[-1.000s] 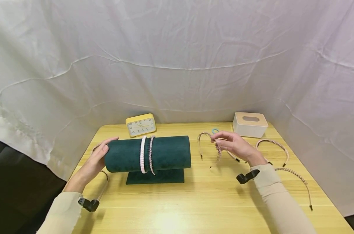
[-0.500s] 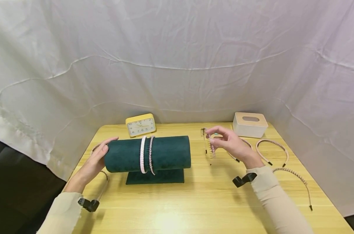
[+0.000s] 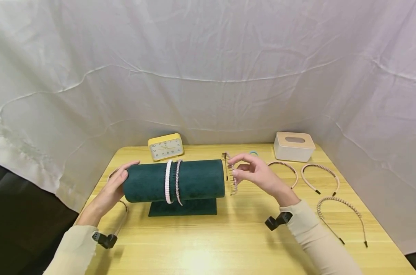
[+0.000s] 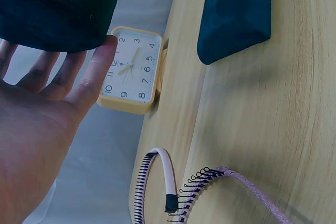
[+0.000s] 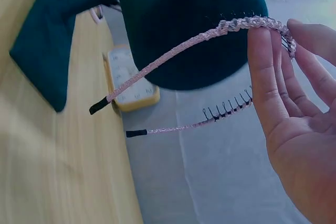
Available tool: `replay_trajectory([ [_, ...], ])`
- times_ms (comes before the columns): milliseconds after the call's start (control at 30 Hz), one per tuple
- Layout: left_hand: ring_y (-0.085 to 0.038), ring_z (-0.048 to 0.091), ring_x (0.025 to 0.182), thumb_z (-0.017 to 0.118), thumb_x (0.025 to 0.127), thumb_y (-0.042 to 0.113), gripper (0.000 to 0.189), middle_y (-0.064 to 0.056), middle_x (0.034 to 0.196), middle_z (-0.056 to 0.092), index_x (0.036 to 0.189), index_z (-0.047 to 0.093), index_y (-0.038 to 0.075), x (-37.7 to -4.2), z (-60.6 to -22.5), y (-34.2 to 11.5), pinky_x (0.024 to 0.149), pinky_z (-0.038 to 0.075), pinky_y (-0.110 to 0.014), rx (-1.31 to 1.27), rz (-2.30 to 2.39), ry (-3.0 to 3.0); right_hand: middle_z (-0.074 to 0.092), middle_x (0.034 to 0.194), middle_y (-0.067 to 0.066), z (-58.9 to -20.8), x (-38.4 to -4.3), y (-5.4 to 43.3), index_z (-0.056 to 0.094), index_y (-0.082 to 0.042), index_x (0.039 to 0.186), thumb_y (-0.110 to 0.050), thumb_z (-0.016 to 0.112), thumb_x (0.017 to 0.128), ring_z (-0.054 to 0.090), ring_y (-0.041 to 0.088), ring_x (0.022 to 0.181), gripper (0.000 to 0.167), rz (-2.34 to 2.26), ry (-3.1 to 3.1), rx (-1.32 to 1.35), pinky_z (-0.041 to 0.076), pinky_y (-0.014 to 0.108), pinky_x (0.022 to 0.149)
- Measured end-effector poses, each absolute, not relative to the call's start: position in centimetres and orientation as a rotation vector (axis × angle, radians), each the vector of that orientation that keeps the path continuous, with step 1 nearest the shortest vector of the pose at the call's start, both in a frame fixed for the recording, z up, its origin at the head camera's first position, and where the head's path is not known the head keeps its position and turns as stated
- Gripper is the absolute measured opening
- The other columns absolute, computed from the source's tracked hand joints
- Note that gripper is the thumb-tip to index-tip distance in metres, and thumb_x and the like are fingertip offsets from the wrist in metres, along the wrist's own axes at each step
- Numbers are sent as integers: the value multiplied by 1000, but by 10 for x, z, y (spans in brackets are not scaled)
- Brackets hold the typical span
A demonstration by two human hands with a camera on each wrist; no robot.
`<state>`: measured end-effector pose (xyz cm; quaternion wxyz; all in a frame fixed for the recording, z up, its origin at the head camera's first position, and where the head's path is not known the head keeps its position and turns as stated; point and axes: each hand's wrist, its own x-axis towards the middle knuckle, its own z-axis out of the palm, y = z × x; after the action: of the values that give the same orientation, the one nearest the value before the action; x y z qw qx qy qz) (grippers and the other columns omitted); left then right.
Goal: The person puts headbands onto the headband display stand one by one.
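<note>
My left hand [image 3: 113, 187] rests against the left end of the dark green velvet headband stand [image 3: 201, 179]; the left wrist view shows its fingers [image 4: 97, 72] straight at the roll's end. The roll carries a white headband [image 3: 168, 181] and a pink braided headband [image 3: 177, 181]. Just off its right end, my right hand [image 3: 259, 173] pinches a pink braided headband [image 5: 173, 53] with wire teeth by its top. Both its dark tips point down, and its loop stands upright beside the roll. In the right wrist view it overlaps the roll's round end.
Several headbands lie at the right, including one braided headband [image 3: 345, 202]. Others lie at the left, including a pink headband [image 4: 247, 182]. Along the back stand a yellow clock [image 3: 165, 147], a small blue ring [image 3: 253, 153] and a white tissue box [image 3: 294, 147].
My right hand has lifted the headband and moved left toward the roll's right end, turning the loop edge-on. My left hand and the stand have stayed put.
</note>
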<state>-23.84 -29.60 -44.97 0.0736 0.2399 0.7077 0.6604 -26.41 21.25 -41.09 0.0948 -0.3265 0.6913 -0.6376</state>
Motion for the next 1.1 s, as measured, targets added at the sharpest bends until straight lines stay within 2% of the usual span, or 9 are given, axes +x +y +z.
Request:
replay_trajectory([
  [267,-4,60,134,25,121,28,53,14,152,57,171,30,12,-240,-450,-296,105,53,-25,722,1984,2126,62,138,16,-413,-258,201,65,-1,137,-8,65,109,72,19,89,29,-1887,2061,-944,67,49,75],
  [400,-3,60,133,25,121,28,53,14,151,57,171,31,14,-239,-450,-296,105,54,-25,723,1982,2135,64,128,20,-414,-257,198,66,0,136,-8,65,110,73,19,86,28,-1895,2066,-958,67,51,72],
  [500,-3,60,133,25,121,28,52,14,151,58,171,32,15,-239,-451,-297,104,54,-25,724,1985,2132,66,122,18,-412,-256,196,67,0,137,-8,65,109,74,21,83,28,-1888,2068,-968,67,52,71],
  [700,-3,60,133,25,121,28,53,14,150,58,171,32,15,-238,-451,-297,105,53,-25,723,1988,2129,61,137,10,-406,-255,190,71,-2,136,-8,67,109,73,29,90,28,-1836,2054,-1004,66,55,72],
  [967,-3,61,133,25,121,28,53,14,150,59,171,32,14,-238,-451,-297,104,54,-25,718,1993,2126,59,124,14,-404,-258,183,77,-8,130,-6,72,105,67,24,87,26,-1710,2205,-1106,66,48,68],
  [1100,-4,61,132,26,121,28,53,14,150,59,171,31,12,-238,-450,-296,104,54,-24,718,1998,2126,61,121,14,-404,-260,186,73,-7,135,-3,72,104,64,20,96,31,-1748,2232,-1125,66,49,69],
])
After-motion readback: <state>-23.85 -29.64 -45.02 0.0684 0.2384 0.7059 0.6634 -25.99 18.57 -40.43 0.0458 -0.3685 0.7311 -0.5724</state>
